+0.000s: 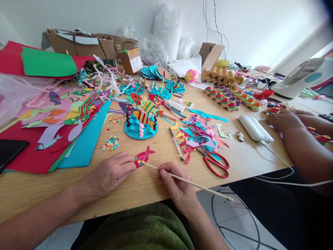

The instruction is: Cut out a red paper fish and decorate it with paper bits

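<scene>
A small red paper fish (147, 156) lies flat on the table, with tiny coloured paper bits on its front part. My left hand (114, 172) has its fingers together and pinches the fish's left edge against the wood. Between thumb and fingers, my right hand (178, 187) grips a thin pale stick (203, 187), whose narrow tip touches the fish among the bits. A pile of paper confetti (110, 143) sits just beyond my left hand. Behind the fish stands a blue scalloped base (140, 132) carrying several patterned paper fish (143, 116).
Red-handled scissors (215, 164), a pen (176, 144) and paper scraps (201, 132) lie right of centre. Coloured sheets (85, 146) and a phone (11, 152) are at left. A white power bank (256, 128) with a cable is beside another person's arm (299, 142) at right.
</scene>
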The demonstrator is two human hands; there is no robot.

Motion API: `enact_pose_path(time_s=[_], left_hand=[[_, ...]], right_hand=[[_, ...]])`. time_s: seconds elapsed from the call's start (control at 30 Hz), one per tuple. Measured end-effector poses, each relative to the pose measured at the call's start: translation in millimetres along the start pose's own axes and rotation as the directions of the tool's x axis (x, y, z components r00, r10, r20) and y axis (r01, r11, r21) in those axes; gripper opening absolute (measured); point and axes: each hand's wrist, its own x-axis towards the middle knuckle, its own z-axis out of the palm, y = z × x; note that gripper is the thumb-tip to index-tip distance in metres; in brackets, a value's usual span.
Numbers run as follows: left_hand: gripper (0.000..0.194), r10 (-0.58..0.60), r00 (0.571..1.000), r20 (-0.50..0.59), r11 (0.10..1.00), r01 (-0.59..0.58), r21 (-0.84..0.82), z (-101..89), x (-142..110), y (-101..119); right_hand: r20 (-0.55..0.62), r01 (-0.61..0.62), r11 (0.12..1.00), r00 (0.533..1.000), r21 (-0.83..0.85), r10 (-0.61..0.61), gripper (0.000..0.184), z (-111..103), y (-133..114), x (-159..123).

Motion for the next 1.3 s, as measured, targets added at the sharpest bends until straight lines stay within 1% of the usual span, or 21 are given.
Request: enact_pose_path(time_s=[0.37,0.47,0.57,0.73,0.83,0.9,0.97,1.03,1.1,1.13,1.2,1.3], left_hand=[[0.029,0.024,1.0,-0.007,1.0,-0.024,-0.002,-0.4,1,0],[0.028,0.027,1.0,-0.004,1.0,-0.027,-0.002,-0.9,1,0],[0.028,0.027,1.0,-0.003,1.0,-0.027,-0.002,-1.1,0,0],[0.027,0.035,0.999,-0.014,0.999,-0.036,-0.006,0.0,-2,0],[0.026,0.026,1.0,-0.005,0.999,-0.026,-0.028,1.5,-2,-1],[0.025,-0.007,1.0,0.009,0.997,0.007,-0.072,1.0,-1,-2],[0.022,-0.06,0.997,0.051,0.984,0.068,-0.164,-2.7,0,-5],[0.018,-0.117,0.987,0.112,0.944,0.146,-0.296,-10.0,2,-8],[0.016,-0.176,0.97,0.168,0.883,0.231,-0.409,-19.9,4,-11],[0.015,-0.212,0.959,0.186,0.855,0.275,-0.441,-25.3,4,-12],[0.015,-0.292,0.93,0.223,0.814,0.364,-0.453,-35.8,2,-15],[0.018,-0.439,0.864,0.247,0.77,0.503,-0.393,-50.8,-2,-24]], right_hand=[[-0.061,0.024,0.999,0.998,0.032,-0.022,0.019,0,-1,1],[-0.068,0.023,0.999,0.997,0.041,-0.02,0.02,0,0,1],[-0.1,0.015,0.998,0.995,0.056,-0.009,0.022,0,0,2],[-0.092,0.021,0.999,0.996,0.044,-0.017,0.022,0,-1,1],[-0.135,0.017,0.996,0.991,0.086,-0.005,0.019,1,0,-1],[-0.172,0.022,0.991,0.985,0.13,0.001,0.017,1,1,-4],[-0.204,0.032,0.987,0.979,0.16,0.001,0.015,1,3,-7],[-0.231,0.049,0.982,0.973,0.18,-0.007,0.015,1,5,-8],[-0.239,0.063,0.98,0.971,0.188,-0.017,0.015,1,8,-9],[-0.241,0.069,0.98,0.97,0.185,-0.023,0.015,1,9,-9],[-0.239,0.086,0.982,0.97,0.17,-0.044,0.015,1,11,-8],[-0.229,0.093,0.984,0.972,0.15,-0.057,0.015,0,13,-7]])
